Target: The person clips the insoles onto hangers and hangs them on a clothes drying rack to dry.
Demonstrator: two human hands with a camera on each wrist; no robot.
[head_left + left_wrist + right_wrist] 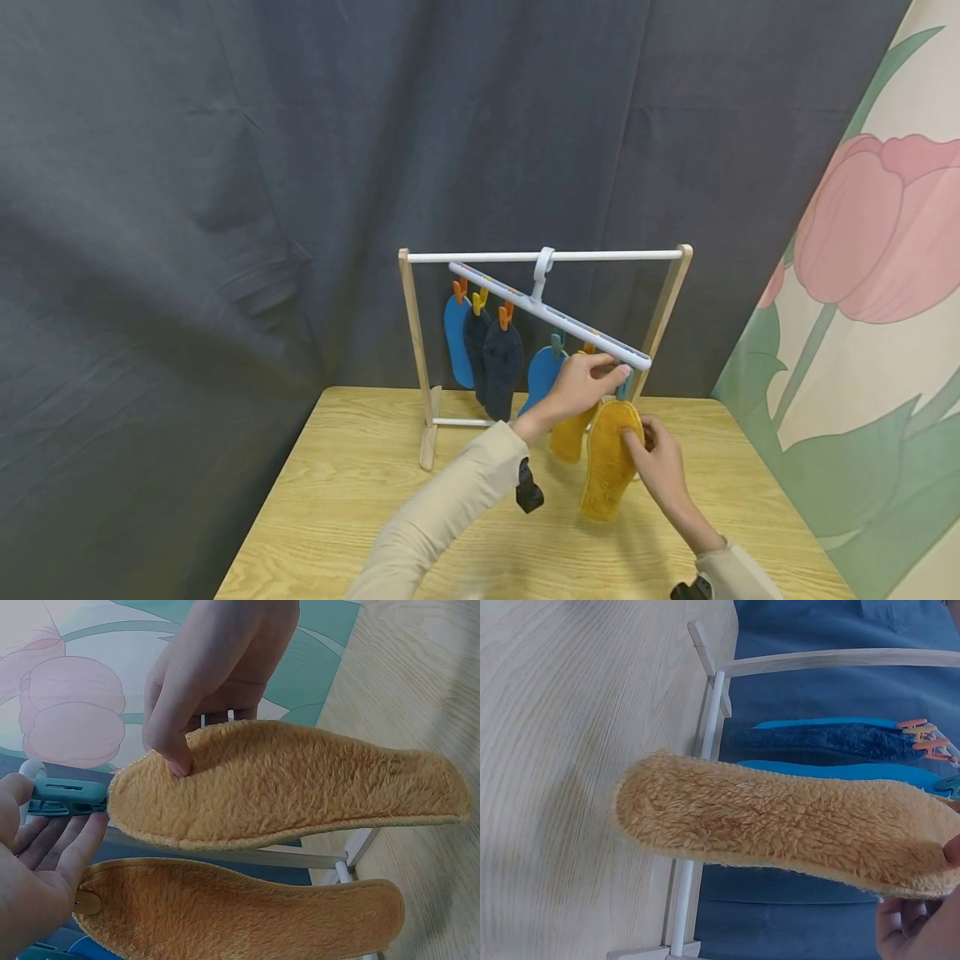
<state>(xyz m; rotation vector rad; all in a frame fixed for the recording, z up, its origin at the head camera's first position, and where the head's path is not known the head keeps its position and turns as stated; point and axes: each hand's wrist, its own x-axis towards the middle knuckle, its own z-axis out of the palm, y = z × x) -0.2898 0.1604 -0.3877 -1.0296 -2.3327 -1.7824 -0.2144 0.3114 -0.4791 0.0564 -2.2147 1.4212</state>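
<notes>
My right hand point(663, 467) pinches the near yellow fuzzy insole point(609, 467) by its upper side edge, thumb on the fuzzy face. The insole hangs heel-down from a teal clothespin point(67, 796) at the right end of the white hanger bar point(555, 317). My left hand point(581, 385) pinches that clothespin between thumb and fingers. Just behind hangs a second yellow insole point(247, 907), partly hidden in the head view by the left hand and the near insole. A blue insole point(543, 371) hangs beside it from another teal clothespin point(557, 342).
Further left hang two dark insoles point(503, 367) and a blue one point(456, 337) from orange and yellow clothespins point(478, 302). The tilted hanger hooks over a white rail point(480, 257) with wooden side posts point(663, 304). The rack stands on a wooden table point(360, 492) before a dark curtain point(337, 167).
</notes>
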